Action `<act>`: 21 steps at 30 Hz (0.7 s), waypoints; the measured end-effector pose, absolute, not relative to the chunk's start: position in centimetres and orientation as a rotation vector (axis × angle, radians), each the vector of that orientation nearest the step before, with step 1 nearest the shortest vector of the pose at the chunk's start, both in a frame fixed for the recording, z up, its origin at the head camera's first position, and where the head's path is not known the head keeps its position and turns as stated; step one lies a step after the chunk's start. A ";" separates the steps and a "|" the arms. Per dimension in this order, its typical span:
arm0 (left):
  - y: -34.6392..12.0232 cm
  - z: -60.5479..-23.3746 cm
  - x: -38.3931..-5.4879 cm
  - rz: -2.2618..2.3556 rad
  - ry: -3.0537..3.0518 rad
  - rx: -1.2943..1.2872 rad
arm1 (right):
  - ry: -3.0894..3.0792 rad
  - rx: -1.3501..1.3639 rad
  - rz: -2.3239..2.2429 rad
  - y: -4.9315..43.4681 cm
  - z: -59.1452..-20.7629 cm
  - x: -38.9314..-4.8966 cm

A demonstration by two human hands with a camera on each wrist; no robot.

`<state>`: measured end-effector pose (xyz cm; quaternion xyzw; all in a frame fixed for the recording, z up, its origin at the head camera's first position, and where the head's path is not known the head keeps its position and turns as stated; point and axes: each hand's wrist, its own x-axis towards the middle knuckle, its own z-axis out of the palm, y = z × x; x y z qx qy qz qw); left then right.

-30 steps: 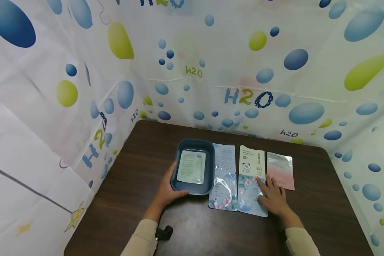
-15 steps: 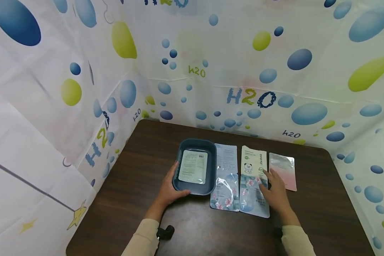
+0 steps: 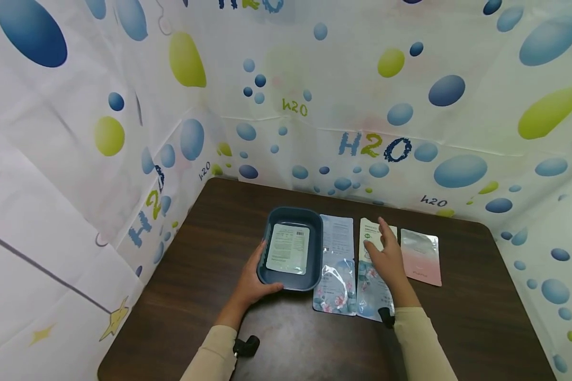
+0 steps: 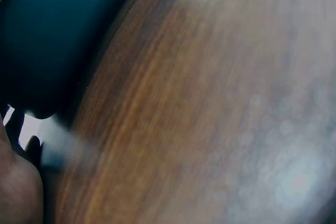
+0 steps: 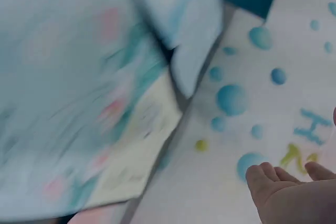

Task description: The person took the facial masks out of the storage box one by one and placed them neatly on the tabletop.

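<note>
In the head view my left hand [image 3: 253, 280] holds the dark blue plastic tray [image 3: 316, 275] by its near left corner, thumb along the front wall. A pale green face mask packet [image 3: 287, 248] lies inside the tray. My right hand [image 3: 386, 259], fingers extended and holding nothing, is over the cream packet with a bear print [image 3: 366, 227]. Below that packet lies a blue flowered mask packet [image 3: 369, 293], partly hidden by the right wrist. The right wrist view shows the flowered packet [image 5: 63, 87] blurred and the right hand [image 5: 294, 198] with its fingers extended.
Left of those packets lie a pale blue packet [image 3: 336, 233] and another flowered packet [image 3: 333, 291], close beside the tray. A silver-pink packet [image 3: 420, 259] is at the right. Patterned white cloth [image 3: 305, 153] rises behind the brown table [image 3: 209, 227].
My right hand has left the lower flowered packet and moved away from me and slightly left, over the cream packet. The left hand keeps its hold on the tray.
</note>
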<state>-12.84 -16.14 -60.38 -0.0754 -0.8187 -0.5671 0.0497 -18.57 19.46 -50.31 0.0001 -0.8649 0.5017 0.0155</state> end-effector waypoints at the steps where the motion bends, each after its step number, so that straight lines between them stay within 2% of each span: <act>1: -16.2 -60.4 -12.9 -1.725 -2.496 -0.231 | -2.656 0.018 1.610 18.8 -50.1 -18.8; 12: -16.1 -60.2 -13.0 -1.759 -2.480 -0.234 | -2.322 0.092 2.119 11.0 -48.0 -20.6; 21: -16.0 -59.9 -12.7 -1.760 -2.504 -0.203 | -2.327 0.039 2.230 5.3 -50.5 -20.9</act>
